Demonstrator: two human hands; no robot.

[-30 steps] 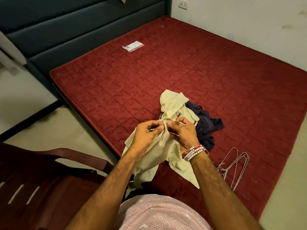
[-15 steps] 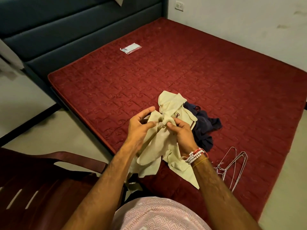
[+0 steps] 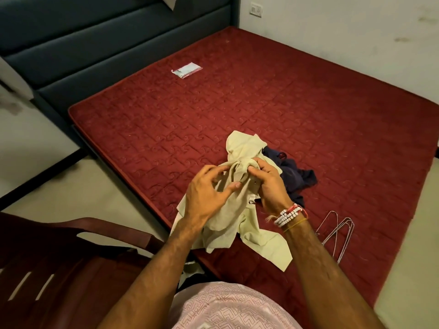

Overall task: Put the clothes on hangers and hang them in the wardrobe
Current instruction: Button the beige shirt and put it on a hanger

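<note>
- The person is holding the cream garment [image 3: 257,242] up over the near edge of the red mattress [image 3: 285,103], bunched between both hands
- The right hand [image 3: 269,186] is pinching a gathered fold near the top of the cloth, fingers curled round it
- The left hand [image 3: 207,195] is lying against the cloth with bent, spread fingers and the thumb pressing on it; whether it is actually gripping I cannot tell
- The fabric is sagging and creasing freely, so it is looking light, thin and limp, with no stiffness to help it open out
- It is probably best taken at the collar or shoulder seams, one in each hand, so the neck opening is showing for a hanger
- The wire hangers [image 3: 337,231] are lying on the mattress just beside the right forearm, looking thin, springy and likely tangled
- A navy garment [image 3: 299,176] is lying crumpled behind the hands, waiting its turn
</note>
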